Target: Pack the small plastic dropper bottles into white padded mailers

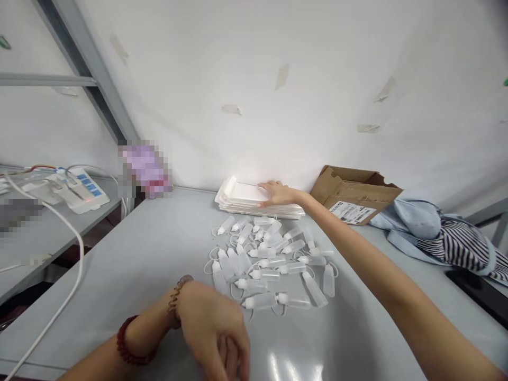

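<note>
Your hands are well apart. Your left hand [214, 328], empty, sits just before the bottle pile [270, 264] on the table [119, 296]. Your right hand [278, 193] lies flat on the white tray stack [238, 201], just beyond the pile. The cardboard box [353, 193] stands farther beyond the pile, to the right.

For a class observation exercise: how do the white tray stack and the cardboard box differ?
The white tray stack lies flat in layers, while the cardboard box sits tilted, flaps open. The stack is white; the box is brown with a printed label. Both sit at the far edge.
</note>
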`<action>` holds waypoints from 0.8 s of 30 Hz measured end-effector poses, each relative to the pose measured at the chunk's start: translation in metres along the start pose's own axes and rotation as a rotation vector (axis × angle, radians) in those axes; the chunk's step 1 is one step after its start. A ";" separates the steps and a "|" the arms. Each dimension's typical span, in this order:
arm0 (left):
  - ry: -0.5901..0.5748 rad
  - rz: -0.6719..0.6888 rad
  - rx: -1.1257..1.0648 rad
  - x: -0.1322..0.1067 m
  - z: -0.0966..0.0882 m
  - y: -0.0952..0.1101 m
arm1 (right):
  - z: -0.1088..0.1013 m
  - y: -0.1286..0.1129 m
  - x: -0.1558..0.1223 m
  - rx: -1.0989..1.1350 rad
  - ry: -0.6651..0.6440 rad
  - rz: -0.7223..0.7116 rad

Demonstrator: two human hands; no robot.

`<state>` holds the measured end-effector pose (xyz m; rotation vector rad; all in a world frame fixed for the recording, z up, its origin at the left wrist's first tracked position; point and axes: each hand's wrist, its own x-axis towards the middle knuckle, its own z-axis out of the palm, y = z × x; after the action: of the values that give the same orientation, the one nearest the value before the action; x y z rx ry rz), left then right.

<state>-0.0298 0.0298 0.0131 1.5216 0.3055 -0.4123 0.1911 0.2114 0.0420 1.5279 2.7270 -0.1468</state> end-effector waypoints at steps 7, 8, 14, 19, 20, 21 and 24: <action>0.310 0.002 -0.084 0.005 -0.008 0.002 | 0.006 -0.002 -0.003 -0.006 0.013 0.000; 0.329 0.013 -0.082 0.005 -0.008 0.002 | 0.008 -0.004 -0.004 -0.011 0.032 0.008; 0.347 0.037 -0.038 0.009 -0.006 -0.001 | 0.009 -0.014 -0.013 -0.002 0.145 0.047; 0.366 0.022 -0.064 0.007 -0.005 0.004 | -0.001 -0.018 -0.058 0.055 0.264 -0.010; 0.367 0.011 -0.074 0.006 -0.005 0.005 | -0.001 -0.019 -0.074 0.063 0.284 -0.016; 0.371 -0.004 -0.086 0.005 -0.005 0.007 | 0.000 -0.019 -0.091 0.065 0.300 -0.020; 0.491 -0.048 -0.156 0.002 -0.009 0.011 | 0.011 -0.023 -0.140 0.019 0.353 -0.059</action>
<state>-0.0225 0.0381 0.0214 1.4486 0.7415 -0.0428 0.2447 0.0798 0.0402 1.6164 3.0444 0.1084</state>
